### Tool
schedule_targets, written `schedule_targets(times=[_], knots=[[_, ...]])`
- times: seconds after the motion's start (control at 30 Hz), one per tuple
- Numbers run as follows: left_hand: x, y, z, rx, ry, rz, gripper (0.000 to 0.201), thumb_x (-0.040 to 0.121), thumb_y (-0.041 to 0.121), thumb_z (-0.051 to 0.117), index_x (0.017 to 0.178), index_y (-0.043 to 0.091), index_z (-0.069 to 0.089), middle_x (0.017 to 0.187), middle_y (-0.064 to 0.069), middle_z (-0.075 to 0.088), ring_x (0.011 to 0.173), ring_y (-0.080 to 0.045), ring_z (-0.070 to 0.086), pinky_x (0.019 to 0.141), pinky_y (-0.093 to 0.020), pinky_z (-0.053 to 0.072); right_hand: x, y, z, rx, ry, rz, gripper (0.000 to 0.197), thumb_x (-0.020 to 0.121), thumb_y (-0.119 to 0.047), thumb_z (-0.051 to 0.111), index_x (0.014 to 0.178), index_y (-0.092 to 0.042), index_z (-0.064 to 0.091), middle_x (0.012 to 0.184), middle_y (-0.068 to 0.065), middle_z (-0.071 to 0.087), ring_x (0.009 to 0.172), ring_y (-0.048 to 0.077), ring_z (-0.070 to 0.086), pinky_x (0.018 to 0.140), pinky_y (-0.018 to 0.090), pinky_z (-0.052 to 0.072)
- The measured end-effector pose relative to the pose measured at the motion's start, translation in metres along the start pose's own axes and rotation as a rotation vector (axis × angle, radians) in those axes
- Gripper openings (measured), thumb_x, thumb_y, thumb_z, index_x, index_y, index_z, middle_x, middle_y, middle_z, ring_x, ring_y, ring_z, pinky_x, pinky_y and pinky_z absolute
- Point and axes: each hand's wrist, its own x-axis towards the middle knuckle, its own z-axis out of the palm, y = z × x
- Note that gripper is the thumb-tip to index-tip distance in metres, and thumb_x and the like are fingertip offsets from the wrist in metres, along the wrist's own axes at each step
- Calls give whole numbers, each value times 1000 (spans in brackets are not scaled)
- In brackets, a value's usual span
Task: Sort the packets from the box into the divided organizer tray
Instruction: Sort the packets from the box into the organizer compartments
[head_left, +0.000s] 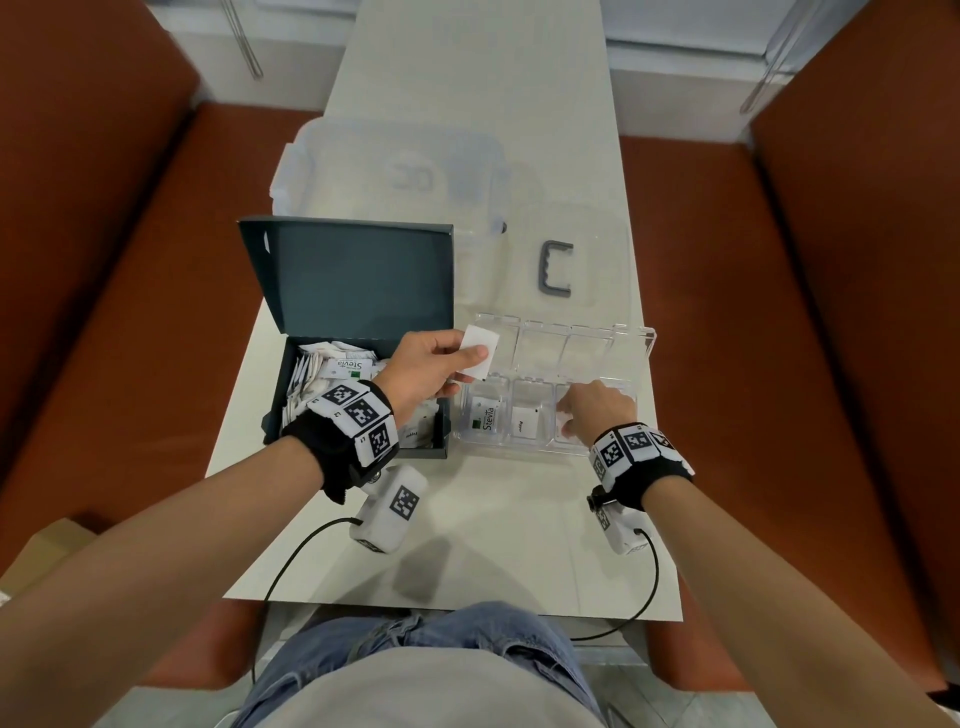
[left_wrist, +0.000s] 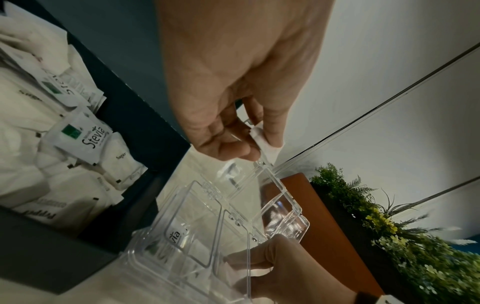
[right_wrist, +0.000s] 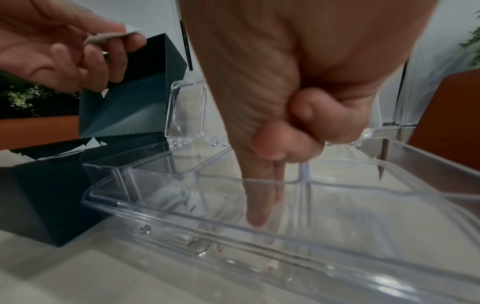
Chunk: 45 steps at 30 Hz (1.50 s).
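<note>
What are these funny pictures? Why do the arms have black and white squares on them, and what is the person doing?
No robot here, just a person sorting little packets. The squares are markers on wristbands that carry small cameras. One picture comes from a camera on the head, looking down; the other two look along each hand.

On the table stand a dark box full of packets and a clear organizer tray. The left hand pinches a white packet above the tray. The right hand reaches into a tray compartment, one finger pointing down. A Stevia packet already lies in another compartment.
</note>
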Motion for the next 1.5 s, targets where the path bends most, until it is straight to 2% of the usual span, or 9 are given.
schedule_targets(times=[0.2, 0.4, 0.5, 0.7, 0.83, 1.0, 1.07, 1.2, 1.5], knots=[[-2, -2, -1, -12, -11, -1, 26, 90, 17, 67, 114, 7, 68, 92, -6, 69, 64, -7, 60, 55, -18, 42, -7, 3, -15, 56, -19, -12, 40, 86, -20, 67, 125, -29, 61, 119, 2, 64, 102, 27, 64, 84, 34, 52], [-3, 1, -2, -49, -109, -8, 25, 92, 9, 63, 117, 6, 65, 101, -7, 69, 74, -7, 67, 63, -16, 53, -23, 2, -65, 313, 165, -61, 24, 94, -20, 50, 111, -25, 67, 105, -4, 68, 46, 10, 65, 56, 22, 51], [-6, 5, -3, -57, -175, 13, 27, 90, -3, 60, 117, 1, 64, 108, -13, 68, 86, -14, 69, 77, -19, 57, -34, -8, -90, 470, 245, -199, 20, 95, -21, 54, 107, -24, 69, 100, -2, 70, 45, 9, 64, 66, 23, 55], [-12, 14, -1, -19, -169, 98, 23, 86, -6, 64, 109, -6, 61, 93, -14, 65, 75, -15, 68, 76, -23, 59, -49, -43, -113, 641, 332, -448, 20, 90, -29, 62, 110, -25, 68, 81, -17, 66, 49, 3, 62, 55, 0, 39], [-12, 16, 2, 22, -155, 123, 28, 85, -8, 65, 112, -9, 59, 91, -16, 63, 77, -19, 66, 79, -28, 57, -45, -55, -110, 634, 275, -436, 14, 88, -13, 65, 100, -15, 71, 82, 2, 69, 54, 3, 59, 51, 16, 51], [-9, 6, -4, 114, -128, 119, 21, 88, 3, 67, 109, -1, 65, 83, -6, 64, 72, -12, 61, 70, -24, 54, -34, -47, -102, 672, 297, -292, 12, 89, -3, 60, 92, -5, 71, 60, -2, 62, 43, 2, 57, 43, 11, 47], [-6, 1, -10, 139, -103, 99, 19, 90, 8, 66, 108, 4, 67, 83, -4, 64, 68, -8, 62, 69, -23, 52, -26, -41, -96, 592, 259, -188, 19, 91, -1, 53, 99, -4, 70, 74, 9, 67, 56, 15, 65, 51, 14, 52], [-4, -7, -18, 125, -78, 72, 16, 91, 9, 64, 106, 7, 69, 89, -5, 67, 71, -10, 63, 64, -19, 52, -16, -39, -70, 366, 57, -58, 29, 90, 1, 45, 106, -8, 67, 112, 17, 60, 83, 34, 68, 81, 40, 57], [-6, -9, -20, 121, -83, 81, 13, 94, 9, 60, 102, 12, 69, 87, 0, 70, 73, -10, 64, 65, -20, 52, -4, -55, -20, 176, -15, -13, 27, 88, 0, 46, 97, -15, 67, 102, 9, 65, 84, 33, 68, 80, 41, 57]])
